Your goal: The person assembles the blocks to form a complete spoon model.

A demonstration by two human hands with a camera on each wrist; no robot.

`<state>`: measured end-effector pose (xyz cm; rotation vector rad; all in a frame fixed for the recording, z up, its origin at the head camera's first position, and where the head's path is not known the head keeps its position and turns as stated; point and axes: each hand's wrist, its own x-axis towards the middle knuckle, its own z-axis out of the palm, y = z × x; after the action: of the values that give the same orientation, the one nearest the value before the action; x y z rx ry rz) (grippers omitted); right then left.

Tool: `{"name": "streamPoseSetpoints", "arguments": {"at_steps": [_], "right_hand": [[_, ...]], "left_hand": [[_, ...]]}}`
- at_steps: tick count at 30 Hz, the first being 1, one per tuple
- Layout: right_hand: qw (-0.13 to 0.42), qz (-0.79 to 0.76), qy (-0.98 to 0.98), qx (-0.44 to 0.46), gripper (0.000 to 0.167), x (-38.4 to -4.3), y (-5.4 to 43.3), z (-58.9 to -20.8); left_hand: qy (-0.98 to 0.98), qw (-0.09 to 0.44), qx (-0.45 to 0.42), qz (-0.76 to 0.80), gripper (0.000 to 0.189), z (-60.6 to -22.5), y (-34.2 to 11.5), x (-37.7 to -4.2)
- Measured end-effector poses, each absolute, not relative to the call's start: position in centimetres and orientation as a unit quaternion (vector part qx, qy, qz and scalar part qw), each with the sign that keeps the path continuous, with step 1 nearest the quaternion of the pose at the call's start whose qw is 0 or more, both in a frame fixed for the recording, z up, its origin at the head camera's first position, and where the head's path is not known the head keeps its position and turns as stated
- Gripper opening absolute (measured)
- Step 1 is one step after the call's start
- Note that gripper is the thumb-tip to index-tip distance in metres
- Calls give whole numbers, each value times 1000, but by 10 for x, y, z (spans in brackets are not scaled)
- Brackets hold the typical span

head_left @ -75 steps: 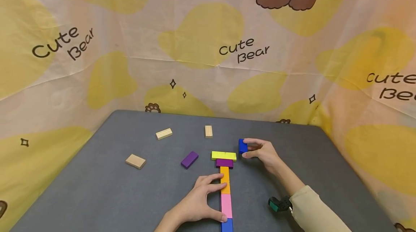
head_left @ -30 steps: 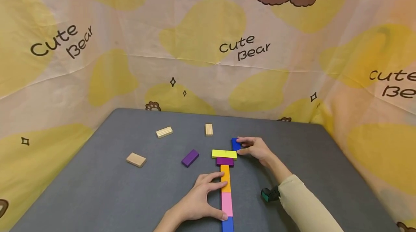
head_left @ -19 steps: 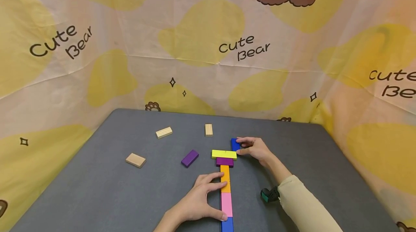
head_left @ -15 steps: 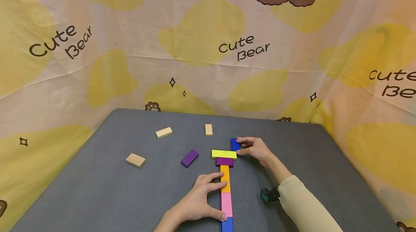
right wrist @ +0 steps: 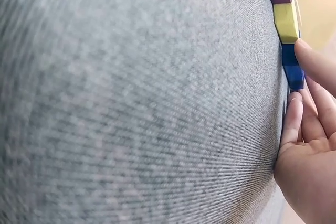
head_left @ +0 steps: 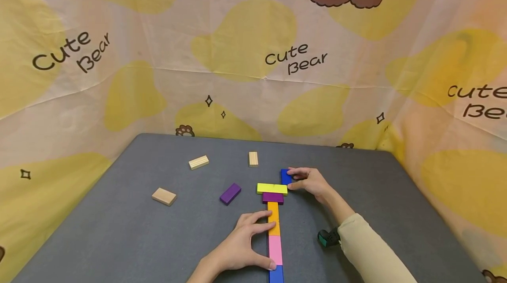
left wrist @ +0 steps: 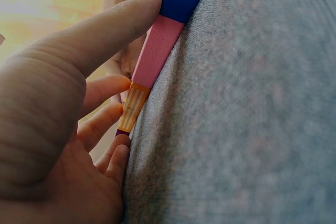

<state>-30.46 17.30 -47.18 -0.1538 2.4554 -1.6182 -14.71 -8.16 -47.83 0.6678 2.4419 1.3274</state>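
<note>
My right hand pinches a blue block between thumb and fingers. That block stands against the far right end of a yellow-green block, which lies crosswise touching a purple block. Towards me runs a straight row: an orange block, a pink block and a nearer blue block, cut off by the frame. Along this row's left side rests my left hand, spread wide, its fingertips on the orange block and its thumb where pink meets blue. The right wrist view shows the pinched block low on the cloth.
Loose on the grey table lie a purple block and three plain wooden blocks, one at left, one farther back and one behind the row. A printed curtain encloses the back and sides.
My right hand has brought the blue block leftward, from beside the yellow-green block to touch its far right end; in the last second it has stayed there. The left hand keeps its place.
</note>
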Motion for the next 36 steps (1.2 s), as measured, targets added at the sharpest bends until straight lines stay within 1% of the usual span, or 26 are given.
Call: {"name": "streamPoseSetpoints", "arguments": {"at_steps": [7,14,19,23,25,31,36], "right_hand": [[108,-557,821,-61,35,-304,175,-474],[100,-589,800,-55,35,-301,175,-474],[102,-643,759,-12,42,-289,176,-464],[96,-680,725,48,42,-268,172,-449],[93,-676,729,55,39,-255,167,-442],[77,-619,782,0,28,-210,148,-431],[60,-586,808,-13,23,-176,141,-435]], "left_hand": [[846,141,230,461,78,-479,-83,-146],[848,139,229,458,79,-479,-82,-146],[849,134,227,457,80,-479,-80,-146],[848,136,226,460,80,-479,-80,-146],[848,135,228,460,80,-479,-79,-146],[849,127,231,459,80,-480,-79,-148],[847,123,236,461,80,-480,-79,-146]]}}
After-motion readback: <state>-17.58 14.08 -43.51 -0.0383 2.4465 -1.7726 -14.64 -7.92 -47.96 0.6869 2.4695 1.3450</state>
